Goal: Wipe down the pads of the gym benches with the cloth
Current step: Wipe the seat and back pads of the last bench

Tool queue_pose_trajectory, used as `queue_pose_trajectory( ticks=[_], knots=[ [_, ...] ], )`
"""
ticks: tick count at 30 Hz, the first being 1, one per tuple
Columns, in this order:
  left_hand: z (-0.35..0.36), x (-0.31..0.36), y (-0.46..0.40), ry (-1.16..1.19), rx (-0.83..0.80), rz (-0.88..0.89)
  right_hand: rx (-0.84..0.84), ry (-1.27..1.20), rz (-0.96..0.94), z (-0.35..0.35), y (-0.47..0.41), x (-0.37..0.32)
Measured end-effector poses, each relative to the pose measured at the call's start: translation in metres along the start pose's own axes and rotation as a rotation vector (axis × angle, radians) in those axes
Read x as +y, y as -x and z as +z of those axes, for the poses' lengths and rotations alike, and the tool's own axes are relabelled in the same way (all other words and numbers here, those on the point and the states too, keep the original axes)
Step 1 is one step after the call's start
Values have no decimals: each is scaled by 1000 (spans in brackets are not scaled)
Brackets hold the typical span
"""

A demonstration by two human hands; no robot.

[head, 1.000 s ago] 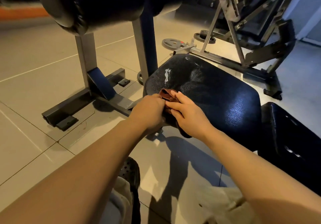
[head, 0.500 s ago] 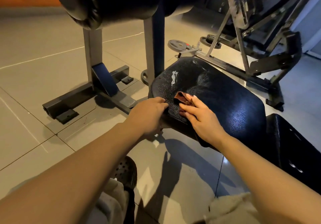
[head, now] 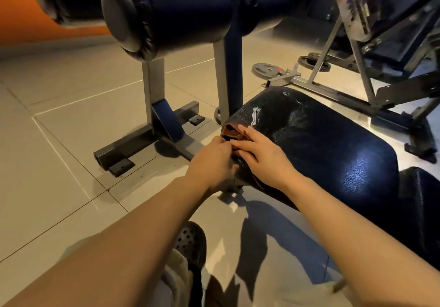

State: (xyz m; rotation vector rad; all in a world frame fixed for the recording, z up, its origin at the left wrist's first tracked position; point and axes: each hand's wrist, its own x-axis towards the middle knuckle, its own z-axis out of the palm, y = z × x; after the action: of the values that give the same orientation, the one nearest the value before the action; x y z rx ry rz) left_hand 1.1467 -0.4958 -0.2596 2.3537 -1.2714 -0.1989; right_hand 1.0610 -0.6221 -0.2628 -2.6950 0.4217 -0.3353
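Both hands meet at the near-left corner of the seat pad [head: 321, 144]. Right hand [head: 264, 154] lies flat, fingers straight, pressing the cloth [head: 232, 130] onto the pad — no curled grip there. Left hand [head: 212, 161] is at the pad's edge just beside it, fingers curled in toward the cloth; it looks like a pinch on the cloth's edge, but the fingertips are hidden, so that is a judgement.

The cloth is a small reddish-brown wad, bunched up, sitting right at the pad corner and partly under the right fingers. A whitish tear [head: 256, 115] in the vinyl sits just beyond it, with wrinkled damaged patches further along.

Risks from here:
- The bunched cloth covers little area per pass — spots get missed unless it is spread.
- Dragging it over the tear could snag it or lift the vinyl further.
- The cloth sits at the very edge, so it could slip off onto the tile floor [head: 71, 140] if the flat hand eases up.
- Most of the pad, the second pad [head: 421, 202] at right and the roller pads [head: 166, 14] above look not yet reached.
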Motion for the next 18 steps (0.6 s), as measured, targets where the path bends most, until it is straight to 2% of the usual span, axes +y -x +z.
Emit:
queue_pose_trajectory(
  ticks=[8,14,18],
  knots=[
    [10,7,-2,-50,4,1,-24,7,42,-30,67,47],
    [4,-1,-1,-27,-27,58,-39,109,32,-12,16,16],
    [8,2,2,21,6,30,-78,144,-10,-6,-18,6]
  ],
)
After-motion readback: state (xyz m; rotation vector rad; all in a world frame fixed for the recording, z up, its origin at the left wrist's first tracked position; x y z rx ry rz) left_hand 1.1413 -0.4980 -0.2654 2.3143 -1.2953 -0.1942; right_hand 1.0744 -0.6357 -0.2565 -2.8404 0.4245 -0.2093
